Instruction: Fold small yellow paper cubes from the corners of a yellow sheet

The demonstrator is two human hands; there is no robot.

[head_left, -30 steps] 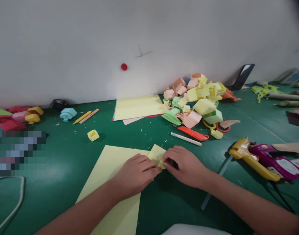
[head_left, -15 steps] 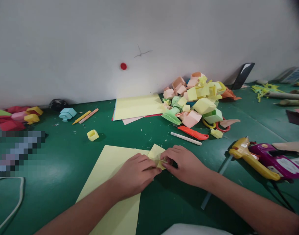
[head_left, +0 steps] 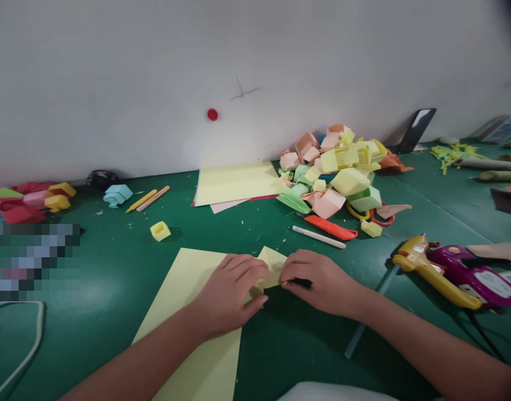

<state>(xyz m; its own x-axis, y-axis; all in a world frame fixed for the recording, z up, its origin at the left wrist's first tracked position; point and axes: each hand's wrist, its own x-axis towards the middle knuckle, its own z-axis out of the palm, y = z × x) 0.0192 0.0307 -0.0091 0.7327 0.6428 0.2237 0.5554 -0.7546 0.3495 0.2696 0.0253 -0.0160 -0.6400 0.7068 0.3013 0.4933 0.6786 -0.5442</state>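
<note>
A small piece of pale yellow paper [head_left: 273,278], partly folded, lies between my two hands. My right hand [head_left: 322,281] pinches its right edge between thumb and fingers. Over its left part stretches my left hand [head_left: 234,289], fingers touching the paper and thumb held apart below. Part of the folds is hidden under the fingers. Beneath my left hand and forearm is a large pale yellow sheet [head_left: 192,273] on the green table [head_left: 100,334]. Beyond it sits a small yellow paper box [head_left: 160,230].
At the back right is a heap of folded paper boxes [head_left: 334,167], with a red-orange cutter [head_left: 330,226] and a pale pen [head_left: 319,236] before it. A yellow glue gun [head_left: 434,273] lies right, near my forearm. Stacked sheets [head_left: 238,182] lie by the wall.
My left thumb has moved away from the fingers and off the paper's fold. The left fingers have shifted up over the paper. My right hand keeps its pinch, slightly further right.
</note>
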